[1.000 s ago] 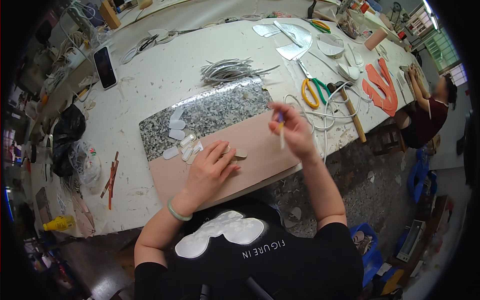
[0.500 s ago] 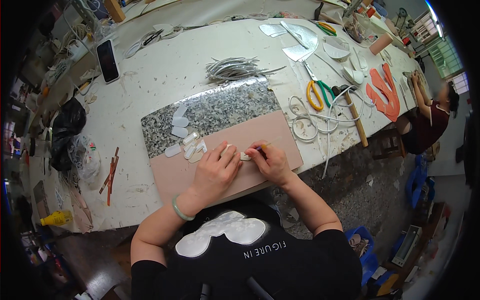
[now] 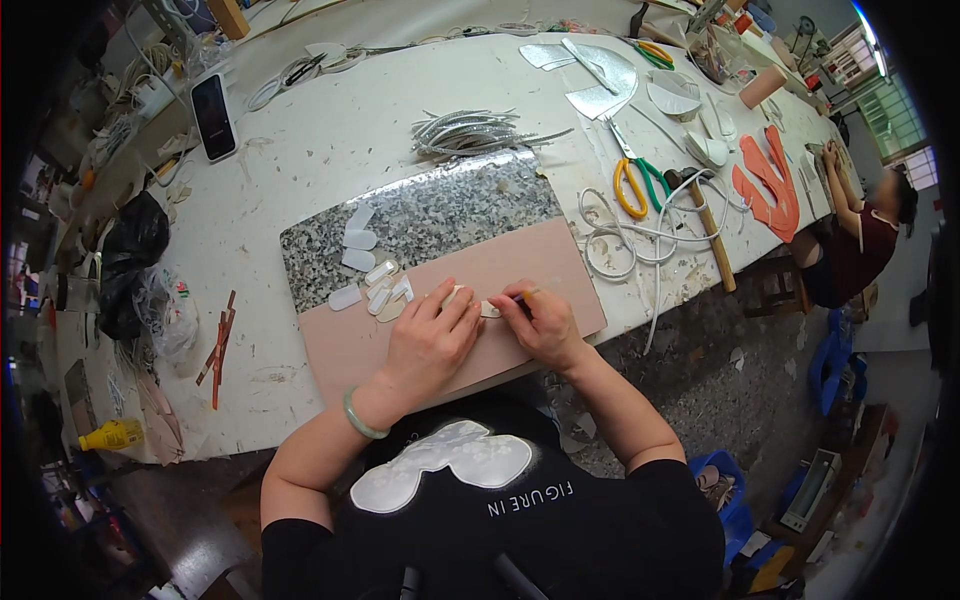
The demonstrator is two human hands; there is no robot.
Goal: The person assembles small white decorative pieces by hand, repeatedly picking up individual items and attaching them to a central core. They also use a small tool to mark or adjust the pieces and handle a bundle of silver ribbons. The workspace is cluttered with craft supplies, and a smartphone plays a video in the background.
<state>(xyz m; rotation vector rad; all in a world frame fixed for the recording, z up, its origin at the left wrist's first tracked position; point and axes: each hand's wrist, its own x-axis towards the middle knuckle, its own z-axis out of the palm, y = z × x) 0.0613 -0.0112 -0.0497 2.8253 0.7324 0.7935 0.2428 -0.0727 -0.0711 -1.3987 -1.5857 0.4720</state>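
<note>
Fingers laid flat, my left hand point(image 3: 436, 330) presses a small pale sole-shaped piece point(image 3: 490, 309) onto a pinkish-beige sheet point(image 3: 540, 262). Most of that piece is hidden under the fingers. Beside it, my right hand point(image 3: 541, 326) is closed in a pinch around a thin pen point(image 3: 528, 295) with a purple part, close to the piece's right end. The pen's tip is covered by the fingers. Left of my left hand lie several small white and cream rounded pieces point(image 3: 379, 285), partly on the sheet and partly on the speckled stone slab point(image 3: 430, 205).
Silvery cords point(image 3: 465, 133) lie behind the slab. To the right are scissors point(image 3: 632, 185), a hammer point(image 3: 712, 235), white cord point(image 3: 610, 250) and orange-red cut material point(image 3: 768, 190). A phone point(image 3: 214, 117) and brown strips point(image 3: 222, 350) are on the left. Another person point(image 3: 862, 225) sits far right.
Hardly anything differs. Both hands stay at the pale piece, with only a very slight shift of the right fingers and pen.
</note>
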